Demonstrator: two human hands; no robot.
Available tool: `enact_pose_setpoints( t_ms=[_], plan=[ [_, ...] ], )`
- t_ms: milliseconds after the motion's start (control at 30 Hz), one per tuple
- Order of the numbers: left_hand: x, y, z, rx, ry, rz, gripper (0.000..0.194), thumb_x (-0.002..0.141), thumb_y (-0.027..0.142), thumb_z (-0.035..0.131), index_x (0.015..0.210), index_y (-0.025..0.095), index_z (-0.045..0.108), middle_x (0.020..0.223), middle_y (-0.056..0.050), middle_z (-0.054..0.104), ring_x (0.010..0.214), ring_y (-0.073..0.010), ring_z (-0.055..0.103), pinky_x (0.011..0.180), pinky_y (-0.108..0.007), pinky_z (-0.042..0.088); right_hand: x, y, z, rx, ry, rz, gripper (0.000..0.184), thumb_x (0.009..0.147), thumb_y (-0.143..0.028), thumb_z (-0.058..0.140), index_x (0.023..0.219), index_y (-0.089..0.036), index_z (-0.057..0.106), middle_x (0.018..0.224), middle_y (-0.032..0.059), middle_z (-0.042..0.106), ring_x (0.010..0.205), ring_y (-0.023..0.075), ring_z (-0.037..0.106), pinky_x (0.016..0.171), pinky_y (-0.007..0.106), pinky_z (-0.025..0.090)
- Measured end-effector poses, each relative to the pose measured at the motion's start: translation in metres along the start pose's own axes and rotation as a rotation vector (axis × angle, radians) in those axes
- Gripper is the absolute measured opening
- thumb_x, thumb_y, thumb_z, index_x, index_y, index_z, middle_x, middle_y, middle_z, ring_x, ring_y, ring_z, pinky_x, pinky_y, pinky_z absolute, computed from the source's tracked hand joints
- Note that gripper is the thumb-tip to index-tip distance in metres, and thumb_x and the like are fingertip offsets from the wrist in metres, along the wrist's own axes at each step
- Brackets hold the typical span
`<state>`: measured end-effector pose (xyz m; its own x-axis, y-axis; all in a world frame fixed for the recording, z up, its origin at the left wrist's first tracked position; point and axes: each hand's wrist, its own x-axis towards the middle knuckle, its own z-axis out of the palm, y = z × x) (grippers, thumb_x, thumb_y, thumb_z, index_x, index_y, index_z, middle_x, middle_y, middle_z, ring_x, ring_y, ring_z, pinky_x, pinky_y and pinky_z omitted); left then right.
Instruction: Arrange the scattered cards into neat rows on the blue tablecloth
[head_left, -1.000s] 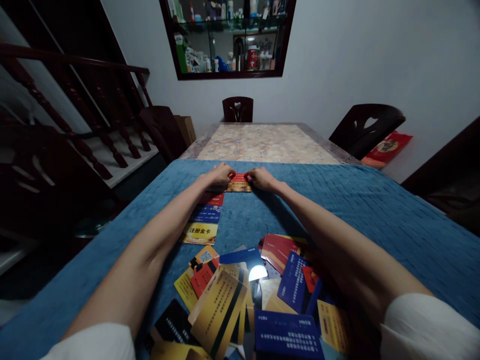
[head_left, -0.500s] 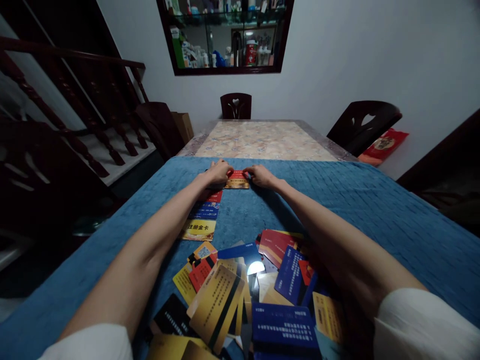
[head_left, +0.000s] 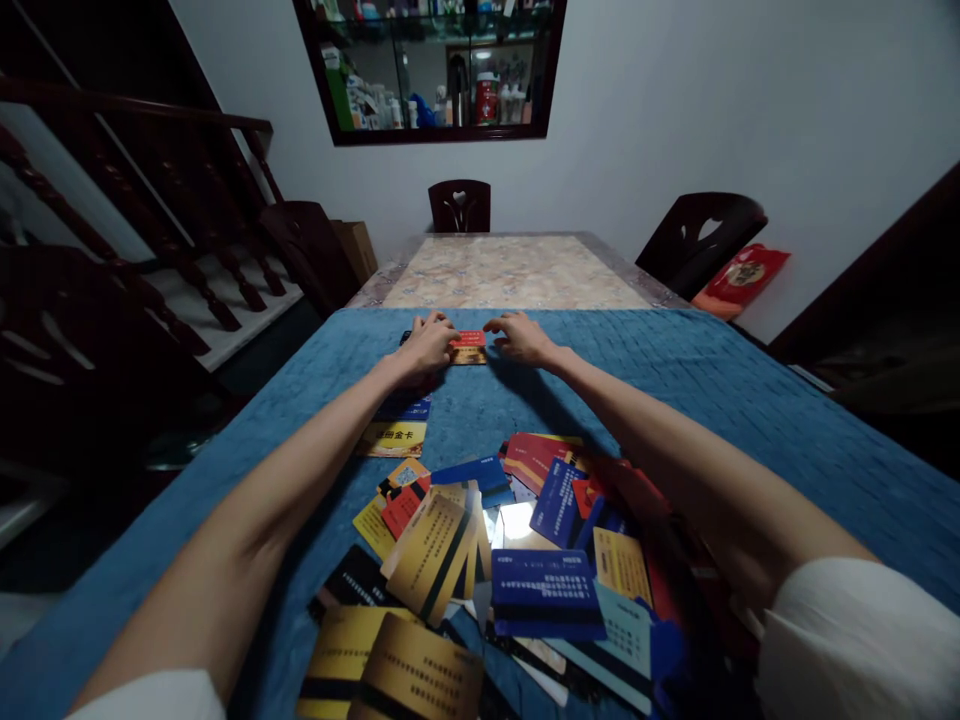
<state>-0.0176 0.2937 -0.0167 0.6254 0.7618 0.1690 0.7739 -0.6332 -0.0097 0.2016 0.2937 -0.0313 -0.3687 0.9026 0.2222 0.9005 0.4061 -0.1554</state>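
Observation:
A red card (head_left: 471, 338) lies on the far part of the blue cloth, with a gold card (head_left: 470, 355) showing along its near edge. My left hand (head_left: 431, 345) rests at their left side, fingers spread and curved, fingertips touching the red card's left edge. On the other side, my right hand (head_left: 521, 338) hovers just off the right edge, fingers apart and holding nothing. Nearer, below my left wrist, a yellow card (head_left: 395, 437) and a blue card (head_left: 409, 408) lie in a column. My left hand and forearm partly hide the column's other cards.
A loose heap of overlapping cards, gold (head_left: 431, 555), blue (head_left: 546, 590) and red (head_left: 536, 458), spreads between my forearms. The blue cloth (head_left: 675, 390) covers the near table; patterned tabletop (head_left: 517, 270) shows beyond. Dark chairs (head_left: 460, 207) stand around it.
My right hand has come off the right edge of the red card and its fingers have opened slightly. My left hand stays by the cards. The whole view has shifted a little.

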Motion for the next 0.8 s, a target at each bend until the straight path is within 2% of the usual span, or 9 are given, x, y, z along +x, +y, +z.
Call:
enact_pose_setpoints(
  t_ms=[233, 500, 667, 800],
  plan=[
    [-0.033, 0.032, -0.008, -0.036, 0.016, 0.033, 0.037, 0.081, 0.01, 0.051, 0.111, 0.018, 0.071, 0.124, -0.012, 0.065, 0.13, -0.035, 0.039, 0.1, -0.052, 0.031, -0.038, -0.018, -0.024, 0.013, -0.003, -0.025, 0.036, 0.091, -0.017, 0.053, 0.124, -0.023, 0.067, 0.119, 0.0076, 0.07, 0.112, 0.0267, 0.054, 0.085, 0.033, 0.041],
    [-0.076, 0.076, -0.017, -0.086, 0.027, 0.106, 0.037, 0.085, 0.012, 0.052, 0.118, 0.017, 0.068, 0.127, -0.013, 0.065, 0.132, -0.0353, 0.038, 0.102, -0.055, 0.032, -0.091, -0.033, -0.045, 0.013, 0.013, -0.06, 0.03, 0.092, -0.019, 0.053, 0.116, -0.022, 0.071, 0.116, 0.0072, 0.072, 0.108, 0.0266, 0.053, 0.08, 0.033, 0.036],
    [-0.104, 0.107, -0.023, -0.137, 0.051, 0.157, 0.034, 0.088, 0.014, 0.051, 0.117, 0.018, 0.068, 0.123, -0.013, 0.066, 0.133, -0.0355, 0.039, 0.102, -0.058, 0.032, -0.131, -0.041, -0.053, 0.025, 0.035, -0.111, 0.025, 0.094, -0.023, 0.053, 0.108, -0.022, 0.073, 0.109, 0.009, 0.072, 0.105, 0.027, 0.052, 0.08, 0.034, 0.035],
    [-0.126, 0.129, -0.024, -0.167, 0.038, 0.197, 0.029, 0.092, 0.016, 0.051, 0.115, 0.019, 0.068, 0.12, -0.012, 0.067, 0.132, -0.0345, 0.04, 0.103, -0.058, 0.032, -0.166, -0.046, -0.051, 0.027, 0.051, -0.177, 0.023, 0.096, -0.029, 0.053, 0.104, -0.023, 0.074, 0.105, 0.0099, 0.072, 0.106, 0.0274, 0.05, 0.079, 0.035, 0.034]
  ],
)
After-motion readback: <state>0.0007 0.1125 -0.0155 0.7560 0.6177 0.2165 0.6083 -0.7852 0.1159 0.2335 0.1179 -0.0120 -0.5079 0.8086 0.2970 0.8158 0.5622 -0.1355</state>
